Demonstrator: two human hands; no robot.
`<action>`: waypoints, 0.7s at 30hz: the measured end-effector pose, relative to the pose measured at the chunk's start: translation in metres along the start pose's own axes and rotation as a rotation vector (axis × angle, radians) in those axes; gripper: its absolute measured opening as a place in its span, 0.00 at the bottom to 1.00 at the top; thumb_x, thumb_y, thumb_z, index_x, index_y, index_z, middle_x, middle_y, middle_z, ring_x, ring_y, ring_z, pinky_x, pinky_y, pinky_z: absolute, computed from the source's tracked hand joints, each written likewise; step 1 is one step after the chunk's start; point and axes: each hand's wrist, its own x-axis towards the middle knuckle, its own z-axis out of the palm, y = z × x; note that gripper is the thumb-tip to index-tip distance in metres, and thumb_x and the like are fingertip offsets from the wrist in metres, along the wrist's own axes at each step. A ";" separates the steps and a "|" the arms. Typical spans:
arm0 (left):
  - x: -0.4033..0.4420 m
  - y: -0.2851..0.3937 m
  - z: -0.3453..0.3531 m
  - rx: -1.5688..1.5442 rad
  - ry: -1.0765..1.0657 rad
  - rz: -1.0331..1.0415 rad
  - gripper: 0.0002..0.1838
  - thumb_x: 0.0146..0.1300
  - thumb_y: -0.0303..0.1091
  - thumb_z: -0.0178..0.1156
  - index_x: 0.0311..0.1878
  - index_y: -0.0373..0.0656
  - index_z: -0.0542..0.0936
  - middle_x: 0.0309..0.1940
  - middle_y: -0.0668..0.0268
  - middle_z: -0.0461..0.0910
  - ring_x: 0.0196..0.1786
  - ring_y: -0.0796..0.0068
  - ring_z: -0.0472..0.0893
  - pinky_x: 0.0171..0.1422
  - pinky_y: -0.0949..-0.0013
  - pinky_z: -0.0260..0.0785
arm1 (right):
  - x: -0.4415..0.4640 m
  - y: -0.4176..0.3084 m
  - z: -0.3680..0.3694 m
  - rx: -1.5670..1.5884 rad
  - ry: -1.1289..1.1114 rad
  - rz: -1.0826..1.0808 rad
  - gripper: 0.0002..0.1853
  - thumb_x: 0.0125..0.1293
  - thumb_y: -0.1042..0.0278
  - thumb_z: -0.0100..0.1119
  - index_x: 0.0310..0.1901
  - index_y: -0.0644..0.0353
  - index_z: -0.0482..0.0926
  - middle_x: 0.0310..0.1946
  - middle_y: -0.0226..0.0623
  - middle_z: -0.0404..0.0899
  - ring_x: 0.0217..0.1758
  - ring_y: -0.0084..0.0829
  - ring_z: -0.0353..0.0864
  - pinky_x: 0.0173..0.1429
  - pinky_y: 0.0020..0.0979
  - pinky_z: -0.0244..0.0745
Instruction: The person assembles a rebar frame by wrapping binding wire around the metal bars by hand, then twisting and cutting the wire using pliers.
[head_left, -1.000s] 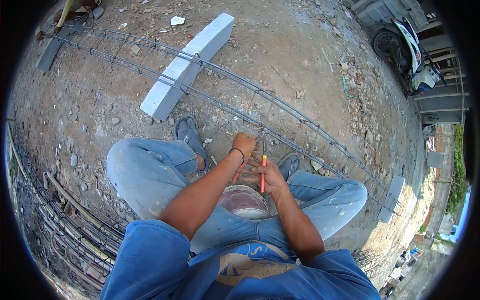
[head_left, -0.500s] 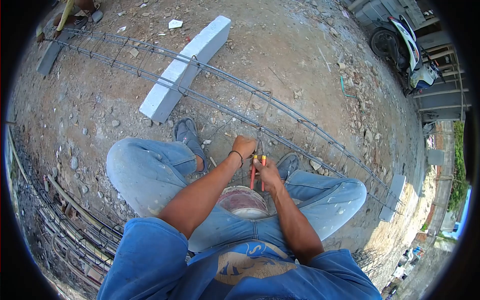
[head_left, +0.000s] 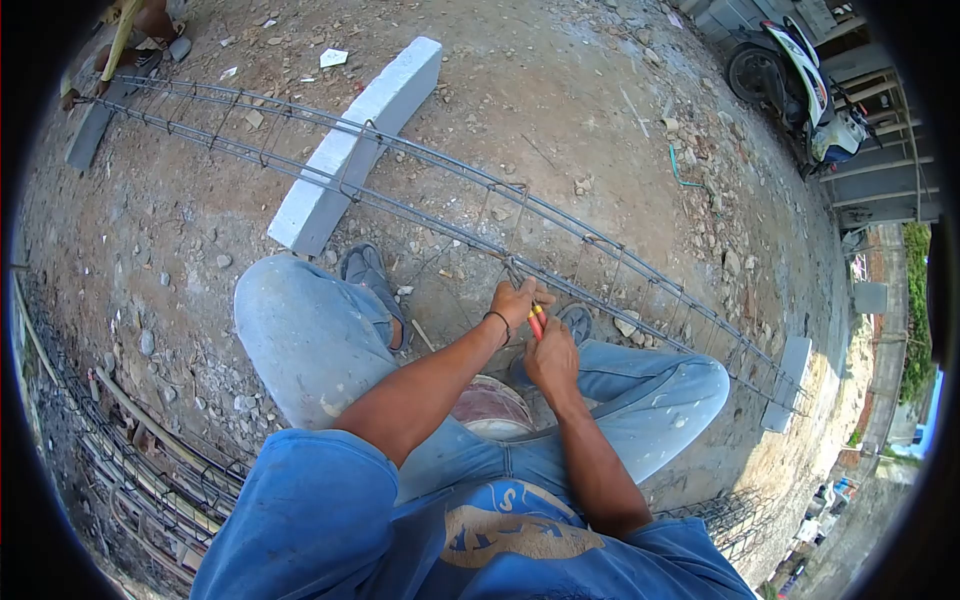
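My right hand (head_left: pixel 553 356) is wrapped round the red and yellow handles of a pair of pincers (head_left: pixel 538 318). The pincers' metal head reaches up to the lower bar of a long rebar cage (head_left: pixel 440 226), at one of its stirrups. Just above, my left hand (head_left: pixel 514 300) is closed beside the neck of the pincers, its fingers across them; what it grips is hidden. The cage runs diagonally and rests on a pale concrete block (head_left: pixel 325 180) at the left of centre.
Between my legs is a round, reddish-topped container (head_left: pixel 493 408). Another block (head_left: pixel 788 385) supports the cage's right end. Another person's hand (head_left: pixel 70 98) is near its far left end. More rebar (head_left: pixel 140 470) lies lower left; a motorbike (head_left: pixel 800 90) stands upper right.
The pincers have risen to the bar and their handles have come together in my right hand. My left hand has moved right, across them. The view has shifted slightly.
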 end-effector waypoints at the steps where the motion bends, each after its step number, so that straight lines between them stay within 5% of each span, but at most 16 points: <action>1: -0.001 -0.001 0.001 0.001 -0.003 -0.012 0.21 0.80 0.42 0.51 0.49 0.28 0.78 0.40 0.51 0.88 0.40 0.62 0.88 0.46 0.60 0.83 | -0.007 -0.004 -0.001 -0.169 0.097 0.034 0.15 0.62 0.65 0.65 0.45 0.67 0.78 0.33 0.57 0.83 0.46 0.61 0.85 0.49 0.54 0.79; 7: 0.010 -0.017 -0.009 0.166 -0.005 -0.015 0.20 0.72 0.41 0.64 0.52 0.30 0.78 0.50 0.52 0.86 0.45 0.67 0.86 0.48 0.61 0.80 | 0.041 0.048 0.024 0.100 -0.061 -0.117 0.10 0.65 0.71 0.59 0.46 0.65 0.79 0.37 0.66 0.82 0.48 0.67 0.80 0.50 0.55 0.76; 10: 0.013 -0.015 -0.019 0.165 -0.051 -0.140 0.23 0.69 0.43 0.67 0.54 0.31 0.80 0.50 0.56 0.86 0.49 0.67 0.85 0.51 0.61 0.80 | 0.032 0.053 0.030 0.184 -0.058 -0.173 0.10 0.68 0.67 0.63 0.45 0.63 0.80 0.31 0.56 0.83 0.36 0.58 0.84 0.41 0.50 0.77; 12: 0.004 0.000 -0.026 0.112 -0.113 -0.121 0.23 0.69 0.42 0.67 0.55 0.31 0.80 0.48 0.57 0.86 0.49 0.66 0.85 0.51 0.61 0.80 | 0.021 0.045 0.031 1.570 -1.023 0.417 0.12 0.71 0.60 0.65 0.44 0.60 0.80 0.25 0.39 0.77 0.24 0.38 0.76 0.33 0.39 0.73; 15: -0.010 0.016 -0.021 -0.110 -0.223 -0.119 0.19 0.71 0.42 0.66 0.50 0.33 0.82 0.40 0.57 0.86 0.44 0.66 0.86 0.49 0.61 0.81 | 0.005 0.033 0.035 1.872 -1.092 0.467 0.15 0.72 0.55 0.65 0.44 0.60 0.78 0.23 0.27 0.70 0.21 0.25 0.68 0.27 0.29 0.66; 17: 0.003 0.004 -0.028 -0.083 -0.176 -0.150 0.17 0.73 0.41 0.63 0.47 0.33 0.82 0.37 0.56 0.86 0.41 0.65 0.88 0.46 0.62 0.82 | 0.010 0.026 0.030 1.806 -1.127 0.433 0.14 0.72 0.58 0.65 0.45 0.61 0.77 0.25 0.32 0.75 0.23 0.26 0.74 0.28 0.31 0.71; 18: 0.008 -0.005 -0.023 -0.104 -0.112 -0.066 0.17 0.73 0.40 0.62 0.39 0.32 0.82 0.31 0.53 0.85 0.30 0.63 0.88 0.35 0.62 0.81 | 0.009 0.018 0.022 1.481 -0.930 0.415 0.13 0.71 0.61 0.64 0.46 0.61 0.77 0.27 0.33 0.77 0.25 0.27 0.77 0.30 0.33 0.74; 19: 0.014 -0.014 -0.020 -0.115 -0.108 -0.071 0.17 0.73 0.40 0.62 0.39 0.32 0.82 0.31 0.53 0.85 0.30 0.63 0.88 0.35 0.62 0.81 | 0.005 0.015 0.018 1.156 -0.736 0.396 0.12 0.70 0.63 0.64 0.46 0.62 0.77 0.28 0.34 0.79 0.28 0.29 0.81 0.33 0.34 0.78; 20: 0.017 -0.019 -0.016 0.225 0.087 -0.019 0.19 0.72 0.41 0.61 0.36 0.31 0.83 0.28 0.51 0.86 0.30 0.63 0.89 0.37 0.61 0.82 | 0.007 0.014 0.022 0.785 -0.577 0.255 0.12 0.67 0.69 0.62 0.47 0.66 0.77 0.33 0.47 0.84 0.31 0.40 0.86 0.37 0.43 0.81; 21: 0.014 -0.011 -0.008 0.566 0.283 0.037 0.20 0.71 0.43 0.60 0.34 0.31 0.84 0.25 0.49 0.86 0.29 0.62 0.89 0.38 0.59 0.82 | 0.003 0.005 0.027 0.776 -0.582 0.255 0.12 0.67 0.69 0.62 0.47 0.66 0.77 0.33 0.47 0.84 0.31 0.40 0.86 0.37 0.43 0.81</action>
